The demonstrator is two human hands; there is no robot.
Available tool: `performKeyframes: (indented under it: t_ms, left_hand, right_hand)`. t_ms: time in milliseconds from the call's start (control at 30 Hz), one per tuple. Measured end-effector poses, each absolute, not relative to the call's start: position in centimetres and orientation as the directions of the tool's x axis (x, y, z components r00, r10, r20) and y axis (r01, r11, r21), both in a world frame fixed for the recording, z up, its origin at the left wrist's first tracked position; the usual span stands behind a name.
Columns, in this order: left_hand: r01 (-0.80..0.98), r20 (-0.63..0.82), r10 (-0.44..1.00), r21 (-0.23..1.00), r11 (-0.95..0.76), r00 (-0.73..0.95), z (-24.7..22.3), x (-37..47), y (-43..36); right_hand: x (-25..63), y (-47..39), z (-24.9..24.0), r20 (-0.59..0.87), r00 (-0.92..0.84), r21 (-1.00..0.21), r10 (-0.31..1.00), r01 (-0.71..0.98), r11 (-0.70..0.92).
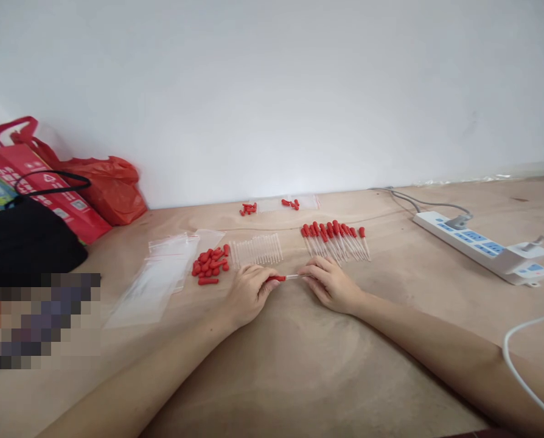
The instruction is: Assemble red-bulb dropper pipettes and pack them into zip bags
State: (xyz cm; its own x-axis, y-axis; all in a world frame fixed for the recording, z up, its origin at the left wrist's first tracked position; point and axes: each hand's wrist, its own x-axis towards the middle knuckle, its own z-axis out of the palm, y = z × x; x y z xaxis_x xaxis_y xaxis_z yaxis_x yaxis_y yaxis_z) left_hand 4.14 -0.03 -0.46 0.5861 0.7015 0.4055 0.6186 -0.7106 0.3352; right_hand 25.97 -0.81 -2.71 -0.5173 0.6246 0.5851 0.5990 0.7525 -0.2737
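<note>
Between the fingers of my left hand [250, 291] is a red rubber bulb [278, 278], its open end facing right. My right hand [329, 286] pinches a clear glass dropper tube [292, 277], whose left end meets the bulb; how deep it sits inside I cannot tell. Behind my left hand lies a pile of loose red bulbs [212, 263], and beside it a row of bare glass tubes [257, 249]. Beyond my right hand several droppers [334, 238] with red bulbs fitted lie side by side, bulbs toward the wall.
Clear zip bags [156, 280] lie flat at the left. Near the wall are more small red bulbs [248, 209] and a clear bag [307, 201]. A white power strip [475, 243] with cables occupies the right. Red bags [110, 188] and a black bag [30, 240] stand far left.
</note>
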Motion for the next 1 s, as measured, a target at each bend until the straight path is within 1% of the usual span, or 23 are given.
performKeyframes:
  t_ms: [167,400,533,667,1000]
  left_hand:
    - [0.602,0.405,0.700,0.360,-0.713,0.587,-0.43,4.27,-0.15]
    - [0.557,0.436,0.671,0.375,-0.741,0.599,-0.53,4.40,-0.36]
    - [0.518,0.457,0.645,0.384,-0.764,0.613,-0.62,4.34,-0.53]
    - [0.502,0.467,0.623,0.369,-0.782,0.628,-0.56,4.31,-0.69]
    - [0.520,0.457,0.633,0.361,-0.774,0.624,-0.50,4.32,-0.86]
  right_hand:
    - [25.89,-0.82,-2.68,0.599,-0.522,-0.262,0.608,0.590,0.764]
    - [25.86,-0.61,-2.86,0.658,-0.528,-0.234,0.537,0.535,0.812]
    - [25.94,-0.44,-3.04,0.660,-0.553,-0.220,0.508,0.504,0.835]
    - [26.02,-0.31,-3.19,0.652,-0.589,-0.186,0.477,0.486,0.854]
    - [25.59,-0.91,-2.66,0.632,-0.604,-0.108,0.486,0.553,0.826]
